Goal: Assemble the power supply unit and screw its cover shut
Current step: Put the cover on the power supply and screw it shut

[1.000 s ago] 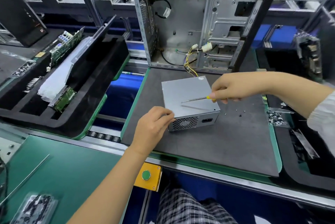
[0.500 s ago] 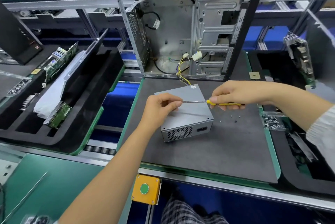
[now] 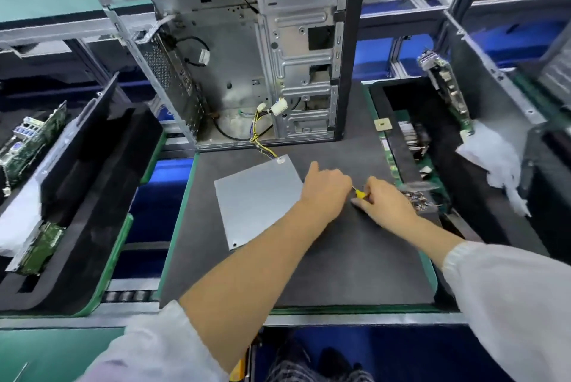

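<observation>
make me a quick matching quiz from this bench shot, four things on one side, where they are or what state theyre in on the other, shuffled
Things:
1. power supply unit
2. screwdriver
3. computer case
4. bag of screws

Places or states:
A. stands open at the far edge of the grey mat
B. lies at the mat's right edge, beyond the right hand
C. lies flat on the mat, under the left forearm
D. yellow handle held in the right hand, next to the left hand

Pairs: 1-C, 2-D, 3-A, 4-B
</observation>
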Tool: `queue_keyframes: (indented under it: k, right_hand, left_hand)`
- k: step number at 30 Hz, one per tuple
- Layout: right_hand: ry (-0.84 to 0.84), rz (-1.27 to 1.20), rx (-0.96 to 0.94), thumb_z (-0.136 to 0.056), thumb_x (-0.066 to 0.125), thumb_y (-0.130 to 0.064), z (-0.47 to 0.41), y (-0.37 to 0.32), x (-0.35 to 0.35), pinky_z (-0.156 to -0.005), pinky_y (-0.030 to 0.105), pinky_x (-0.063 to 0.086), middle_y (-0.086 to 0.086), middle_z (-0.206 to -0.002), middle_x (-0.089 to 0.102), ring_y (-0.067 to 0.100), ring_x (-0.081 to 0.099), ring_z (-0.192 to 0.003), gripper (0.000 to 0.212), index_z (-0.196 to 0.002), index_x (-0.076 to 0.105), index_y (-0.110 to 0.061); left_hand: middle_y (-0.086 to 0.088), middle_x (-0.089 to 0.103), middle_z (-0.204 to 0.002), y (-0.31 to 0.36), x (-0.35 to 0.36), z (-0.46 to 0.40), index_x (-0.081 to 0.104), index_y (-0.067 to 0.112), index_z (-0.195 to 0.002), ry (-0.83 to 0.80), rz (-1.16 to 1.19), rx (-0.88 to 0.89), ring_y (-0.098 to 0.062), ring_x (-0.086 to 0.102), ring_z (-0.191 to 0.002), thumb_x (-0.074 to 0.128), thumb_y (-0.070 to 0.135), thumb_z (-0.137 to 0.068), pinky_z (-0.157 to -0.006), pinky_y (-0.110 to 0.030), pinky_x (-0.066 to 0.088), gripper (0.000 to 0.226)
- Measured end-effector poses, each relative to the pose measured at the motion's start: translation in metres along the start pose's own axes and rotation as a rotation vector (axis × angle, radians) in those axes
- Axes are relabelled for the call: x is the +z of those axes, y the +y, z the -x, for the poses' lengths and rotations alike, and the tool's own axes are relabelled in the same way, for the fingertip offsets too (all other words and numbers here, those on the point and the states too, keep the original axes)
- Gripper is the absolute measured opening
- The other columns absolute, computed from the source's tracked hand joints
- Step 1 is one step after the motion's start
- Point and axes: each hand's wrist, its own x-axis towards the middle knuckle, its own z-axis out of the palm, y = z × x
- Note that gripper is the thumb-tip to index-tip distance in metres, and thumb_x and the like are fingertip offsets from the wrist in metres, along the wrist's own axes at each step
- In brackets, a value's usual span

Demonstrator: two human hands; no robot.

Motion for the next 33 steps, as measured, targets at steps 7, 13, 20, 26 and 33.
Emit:
queue_keyframes:
  k: [7, 13, 20, 26, 33]
  right_hand:
    - [0.262, -0.382, -0.118, -0.095, 0.05, -0.014, 0.0, -0.022, -0.004, -0.09, 0.034, 0.042, 0.01, -0.111, 0.054, 0.026, 0.051, -0.106, 0.022, -0.115, 0.053, -0.006]
    - [-0.205, -1.024, -0.036, -0.103, 0.031, -0.034, 0.002, -0.097, -0.001, -0.113, 0.028, 0.024, -0.01, -0.144, 0.042, 0.003, 0.035, -0.131, 0.04, -0.14, 0.041, -0.024]
    - [-0.387, -1.113, 0.012, -0.099, 0.029, -0.052, 0.005, -0.127, 0.001, -0.107, 0.031, 0.035, -0.02, -0.139, 0.044, 0.004, 0.045, -0.125, 0.042, -0.14, 0.032, -0.046]
    - [-0.399, -1.156, -0.006, -0.1, 0.03, -0.047, 0.003, -0.134, -0.013, -0.077, 0.012, 0.048, -0.037, -0.11, 0.057, -0.014, 0.058, -0.098, 0.026, -0.121, 0.041, -0.059]
    - [-0.471, -1.222, 0.134, -0.097, 0.029, -0.057, 0.0, -0.131, -0.009, -0.088, 0.029, 0.052, -0.021, -0.129, 0.054, 0.004, 0.056, -0.113, 0.04, -0.137, 0.034, -0.053]
  left_hand:
    - [-0.005, 0.069, -0.095, -0.039, 0.007, 0.018, 0.073, 0.006, -0.094, 0.309, 0.834, -0.152, -0.022, 0.06, -0.093, 0.059, 0.016, -0.096, -0.089, -0.036, 0.045, 0.018]
    - [0.005, 0.066, -0.114, -0.1, 0.04, 0.107, 0.07, 0.016, -0.108, 0.807, 1.246, -0.518, -0.006, 0.057, -0.113, 0.049, 0.016, -0.102, -0.095, -0.018, 0.042, 0.022]
    - [0.005, 0.074, -0.107, -0.088, 0.056, 0.124, 0.062, 0.024, -0.121, 0.359, 2.137, -1.036, -0.009, 0.073, -0.086, 0.043, 0.056, -0.097, -0.062, -0.023, 0.055, 0.044]
    - [0.011, 0.076, -0.096, -0.107, 0.047, 0.123, 0.062, 0.028, -0.121, 0.359, 2.097, -0.928, -0.006, 0.073, -0.084, 0.04, 0.054, -0.1, -0.059, -0.023, 0.055, 0.041]
    - [0.001, 0.068, -0.123, -0.104, 0.046, 0.125, 0.05, 0.025, -0.138, 0.353, 2.176, -0.861, -0.017, 0.067, -0.108, 0.039, 0.046, -0.103, -0.081, -0.032, 0.056, 0.043]
